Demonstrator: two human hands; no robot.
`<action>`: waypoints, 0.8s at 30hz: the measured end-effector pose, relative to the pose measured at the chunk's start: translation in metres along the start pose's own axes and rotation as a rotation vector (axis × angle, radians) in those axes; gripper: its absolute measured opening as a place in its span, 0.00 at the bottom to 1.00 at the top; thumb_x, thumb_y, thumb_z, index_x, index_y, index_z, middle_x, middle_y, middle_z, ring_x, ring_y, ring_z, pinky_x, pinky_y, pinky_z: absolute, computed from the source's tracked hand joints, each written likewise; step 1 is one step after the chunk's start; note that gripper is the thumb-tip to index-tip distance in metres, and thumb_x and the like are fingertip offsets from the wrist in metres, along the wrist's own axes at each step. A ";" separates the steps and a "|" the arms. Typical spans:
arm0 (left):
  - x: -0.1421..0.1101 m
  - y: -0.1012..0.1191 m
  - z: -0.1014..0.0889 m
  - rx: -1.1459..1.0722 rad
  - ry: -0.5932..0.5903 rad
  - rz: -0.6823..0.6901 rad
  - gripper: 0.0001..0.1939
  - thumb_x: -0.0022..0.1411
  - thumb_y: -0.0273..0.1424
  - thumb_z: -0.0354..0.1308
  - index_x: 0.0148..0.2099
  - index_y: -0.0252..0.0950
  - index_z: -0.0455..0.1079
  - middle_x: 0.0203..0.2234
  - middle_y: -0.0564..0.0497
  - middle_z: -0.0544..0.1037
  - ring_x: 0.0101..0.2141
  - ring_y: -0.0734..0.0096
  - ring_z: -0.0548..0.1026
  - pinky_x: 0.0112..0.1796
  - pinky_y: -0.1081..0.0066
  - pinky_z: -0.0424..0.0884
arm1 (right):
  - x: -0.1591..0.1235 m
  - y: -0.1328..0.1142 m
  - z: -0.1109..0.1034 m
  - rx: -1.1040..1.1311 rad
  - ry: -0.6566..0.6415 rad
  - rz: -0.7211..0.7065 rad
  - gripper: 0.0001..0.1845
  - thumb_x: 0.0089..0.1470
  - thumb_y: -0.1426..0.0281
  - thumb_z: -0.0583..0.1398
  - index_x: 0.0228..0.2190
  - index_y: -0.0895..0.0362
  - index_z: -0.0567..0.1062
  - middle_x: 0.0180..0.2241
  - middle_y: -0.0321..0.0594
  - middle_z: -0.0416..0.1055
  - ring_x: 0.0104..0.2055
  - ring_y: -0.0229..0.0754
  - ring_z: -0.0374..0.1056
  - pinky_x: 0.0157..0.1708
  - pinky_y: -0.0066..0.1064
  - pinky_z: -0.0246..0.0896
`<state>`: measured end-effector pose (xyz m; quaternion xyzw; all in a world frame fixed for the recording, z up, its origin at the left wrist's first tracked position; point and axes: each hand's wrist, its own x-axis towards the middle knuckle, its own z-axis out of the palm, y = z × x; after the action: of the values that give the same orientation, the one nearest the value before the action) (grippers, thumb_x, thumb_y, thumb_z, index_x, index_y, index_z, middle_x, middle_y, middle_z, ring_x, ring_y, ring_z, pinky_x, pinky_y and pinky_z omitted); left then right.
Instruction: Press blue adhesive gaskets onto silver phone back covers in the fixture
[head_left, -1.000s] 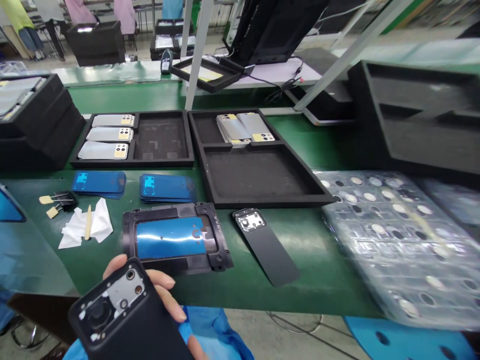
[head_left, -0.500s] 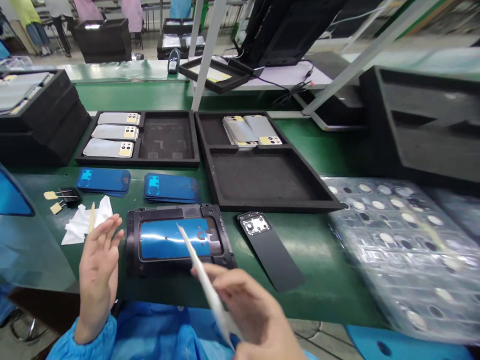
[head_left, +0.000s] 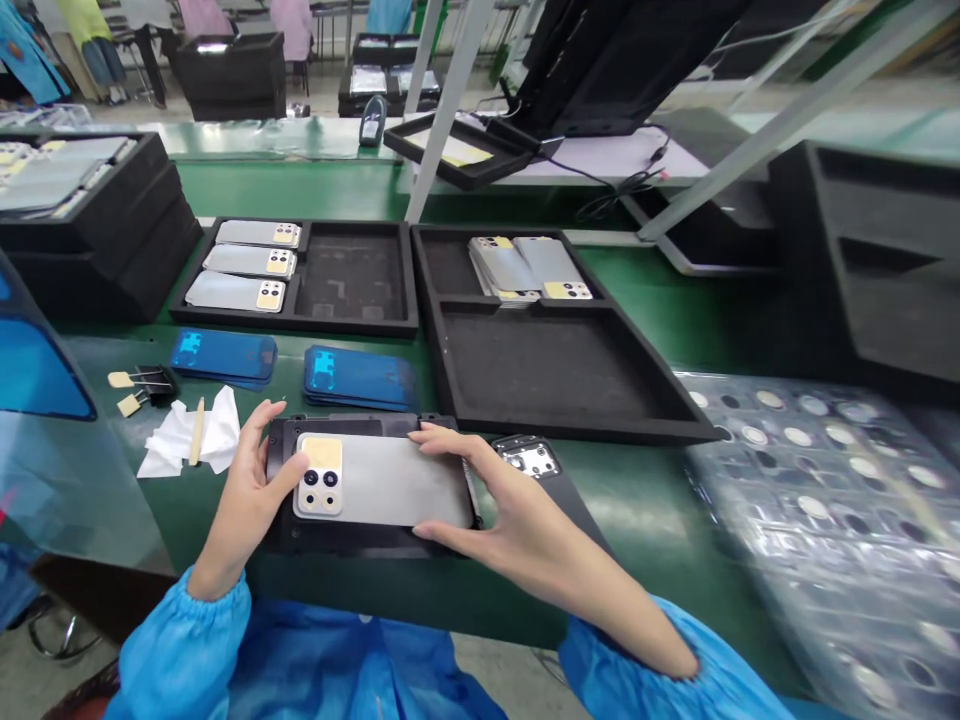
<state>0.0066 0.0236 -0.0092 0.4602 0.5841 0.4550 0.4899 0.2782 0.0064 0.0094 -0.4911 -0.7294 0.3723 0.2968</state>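
Panel (head_left: 390, 482) between hands (head_left: 517, 520), perhaps in frame (head_left: 360, 425)

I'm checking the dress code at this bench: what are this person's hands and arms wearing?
The left hand and right hand wear no gloves. Both arms have loose, bright blue sleeves, left and right, with gathered cuffs. No watch shows.
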 end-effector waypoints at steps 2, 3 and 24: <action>0.001 -0.001 0.001 0.007 0.027 -0.020 0.44 0.52 0.44 0.71 0.66 0.43 0.57 0.71 0.43 0.54 0.72 0.56 0.49 0.71 0.53 0.46 | 0.001 0.000 0.000 0.013 -0.015 0.009 0.27 0.53 0.71 0.66 0.53 0.46 0.65 0.62 0.42 0.70 0.69 0.54 0.60 0.64 0.50 0.64; 0.002 -0.001 0.001 0.005 0.039 -0.032 0.47 0.50 0.43 0.71 0.67 0.43 0.54 0.72 0.43 0.52 0.72 0.55 0.49 0.71 0.53 0.46 | 0.002 0.000 0.000 0.021 -0.023 0.016 0.26 0.53 0.71 0.66 0.52 0.46 0.66 0.62 0.43 0.70 0.69 0.54 0.60 0.64 0.50 0.64; -0.001 -0.004 0.001 -0.080 0.116 -0.054 0.61 0.45 0.42 0.75 0.71 0.53 0.39 0.72 0.40 0.49 0.72 0.51 0.49 0.69 0.49 0.49 | 0.008 0.001 -0.001 0.034 -0.100 0.051 0.26 0.54 0.70 0.66 0.52 0.47 0.65 0.63 0.45 0.68 0.69 0.56 0.59 0.65 0.53 0.61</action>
<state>0.0076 0.0218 -0.0135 0.3972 0.6050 0.4907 0.4852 0.2765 0.0139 0.0098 -0.4850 -0.7243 0.4162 0.2588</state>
